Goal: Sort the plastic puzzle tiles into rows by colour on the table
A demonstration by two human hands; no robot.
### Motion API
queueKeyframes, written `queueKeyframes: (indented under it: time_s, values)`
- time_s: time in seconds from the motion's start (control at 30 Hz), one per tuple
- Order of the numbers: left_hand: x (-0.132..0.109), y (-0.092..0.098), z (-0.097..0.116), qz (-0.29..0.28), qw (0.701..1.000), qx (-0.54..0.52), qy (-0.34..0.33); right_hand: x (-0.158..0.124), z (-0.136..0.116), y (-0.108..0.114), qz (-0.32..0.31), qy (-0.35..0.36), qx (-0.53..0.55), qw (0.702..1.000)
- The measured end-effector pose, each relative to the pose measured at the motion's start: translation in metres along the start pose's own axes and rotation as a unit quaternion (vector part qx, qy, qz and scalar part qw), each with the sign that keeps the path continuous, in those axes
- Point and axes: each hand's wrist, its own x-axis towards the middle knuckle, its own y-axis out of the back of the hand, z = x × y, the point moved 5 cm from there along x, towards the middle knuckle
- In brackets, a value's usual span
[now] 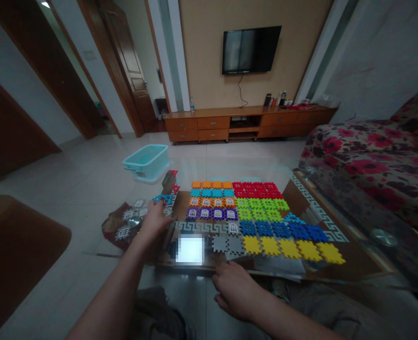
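Nearest, the right hand (235, 293) rests at the front edge of the glass tabletop (318, 210), its grip open and holding nothing, just below grey interlocking plastic tiles (226, 244). The left hand (154, 219) lies closer to a heap of silver-grey window tiles (131, 219) on a crumpled dark red bag (114, 226); its grip is half curled, and whether it holds anything cannot be told. Just beyond it sits a blue tile (163, 199). Rows of coloured tiles (254, 231) stretch rightward. Farther away, a turquoise plastic tub (145, 162) stands on the floor.

Wall-mtd TV (251, 49) above wood cabinet (212, 123) (tile flr (71, 174), floral sofa (357, 151))
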Motion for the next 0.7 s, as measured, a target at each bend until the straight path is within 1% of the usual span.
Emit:
queueKeyframes:
  time_s: [0.1, 0.13, 0.17, 0.23, 0.3, 0.33, 0.4, 0.47, 0.6, 0.7]
  values:
    - [-0.008, 0.012, 0.032, 0.025, 0.991, -0.103, -0.08, -0.002, 0.002, 0.006, -0.003, -0.004, 0.042, 0.999]
    - [-0.013, 0.014, 0.043, 0.02, 0.983, -0.15, -0.103, -0.003, 0.003, 0.009, 0.0, -0.004, 0.068, 0.998]
    - [-0.017, 0.014, 0.053, 0.0, 0.97, -0.211, -0.123, -0.003, 0.004, 0.013, 0.006, -0.001, 0.1, 0.995]
    - [-0.029, 0.008, 0.071, -0.072, 0.93, -0.33, -0.143, -0.003, 0.007, 0.023, 0.026, 0.003, 0.172, 0.985]
    - [-0.041, 0.0, 0.087, -0.131, 0.889, -0.41, -0.153, -0.002, 0.012, 0.035, 0.056, 0.008, 0.241, 0.969]
    - [-0.048, -0.005, 0.093, -0.157, 0.873, -0.435, -0.156, -0.001, 0.017, 0.043, 0.085, 0.005, 0.268, 0.96]
    - [-0.058, -0.014, 0.102, -0.2, 0.851, -0.464, -0.146, 0.002, 0.03, 0.054, 0.139, -0.017, 0.308, 0.941]
    - [-0.064, -0.02, 0.107, -0.216, 0.845, -0.471, -0.132, 0.005, 0.047, 0.059, 0.178, -0.06, 0.35, 0.918]
    - [-0.068, -0.024, 0.111, -0.221, 0.835, -0.486, -0.133, 0.009, 0.073, 0.055, 0.226, -0.124, 0.399, 0.88]
    - [-0.071, -0.024, 0.114, -0.242, 0.819, -0.504, -0.133, 0.01, 0.078, 0.049, 0.245, -0.142, 0.43, 0.857]
